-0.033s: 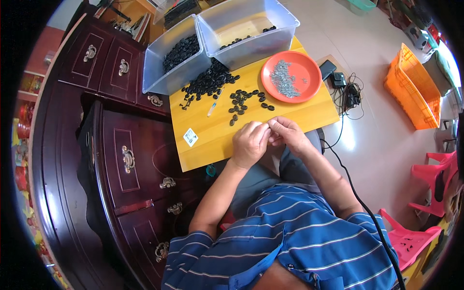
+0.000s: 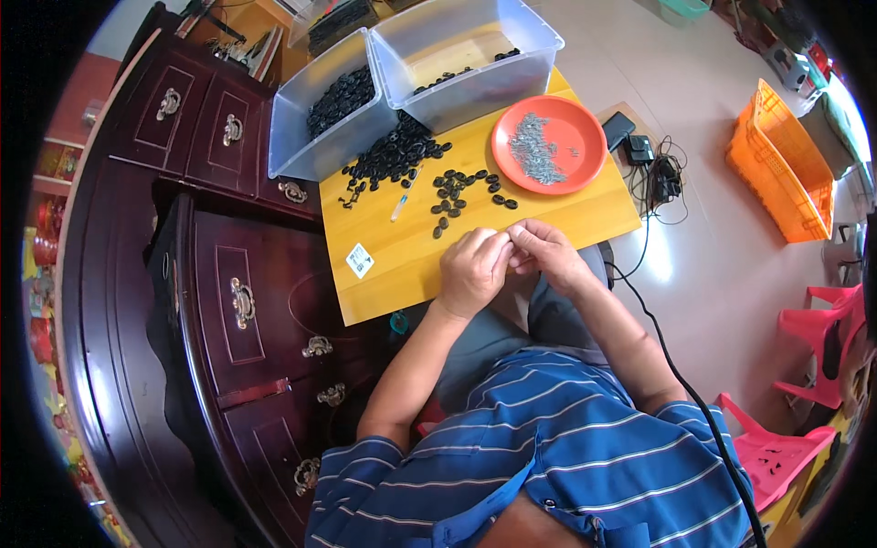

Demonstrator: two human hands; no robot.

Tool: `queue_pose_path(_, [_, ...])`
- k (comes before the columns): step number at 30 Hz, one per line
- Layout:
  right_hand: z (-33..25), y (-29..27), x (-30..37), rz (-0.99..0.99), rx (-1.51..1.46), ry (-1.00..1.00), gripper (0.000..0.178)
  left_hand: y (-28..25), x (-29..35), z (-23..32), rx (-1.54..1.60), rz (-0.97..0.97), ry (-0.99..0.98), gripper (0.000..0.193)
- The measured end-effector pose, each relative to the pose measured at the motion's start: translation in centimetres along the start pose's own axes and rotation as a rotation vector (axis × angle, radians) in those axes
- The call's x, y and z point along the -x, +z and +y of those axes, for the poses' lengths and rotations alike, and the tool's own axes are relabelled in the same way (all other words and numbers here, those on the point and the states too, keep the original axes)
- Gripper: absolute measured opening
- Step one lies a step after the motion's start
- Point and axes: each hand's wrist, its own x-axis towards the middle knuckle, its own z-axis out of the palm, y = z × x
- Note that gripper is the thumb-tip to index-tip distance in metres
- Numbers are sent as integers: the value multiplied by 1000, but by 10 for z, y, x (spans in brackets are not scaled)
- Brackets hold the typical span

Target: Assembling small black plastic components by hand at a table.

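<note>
My left hand point(image 2: 472, 271) and my right hand point(image 2: 545, 253) meet over the near edge of a yellow table point(image 2: 402, 274). Both are closed, thumbs and fingertips pinched together; whatever lies between them is hidden. Just beyond the fingers are loose black oval pieces point(image 2: 454, 194). A bigger heap of black parts point(image 2: 399, 153) spreads in front of two clear plastic bins. On the right of the tabletop, an orange-red plate point(image 2: 585, 173) holds many small silvery metal pieces point(image 2: 533, 151).
The left bin point(image 2: 301, 137) is heaped with black parts; the right bin point(image 2: 475, 100) has a few. A thin white-and-blue stick point(image 2: 400, 207) and a white label point(image 2: 360, 260) lie on the table. Dark wooden drawers point(image 2: 242, 301) stand left. A black cable point(image 2: 653, 320) runs past my right arm.
</note>
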Motion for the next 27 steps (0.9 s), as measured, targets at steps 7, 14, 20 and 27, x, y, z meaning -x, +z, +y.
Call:
queue_pose_path(7, [-5, -32, 7, 92, -111, -144, 19, 20, -32, 9, 204, -116, -53, 12])
queue_pose_path(14, [-8, -48, 12, 154, 41, -280, 16, 56, -115, -23, 160, -180, -103, 7])
queue_pose_path(20, [3, -55, 4, 268, 334, -385, 11, 114, -163, -39, 11, -321, -34, 5])
queue_pose_path(27, [-12, -48, 13, 322, 519, -422, 11, 142, -177, -46, -137, -446, 41, 8])
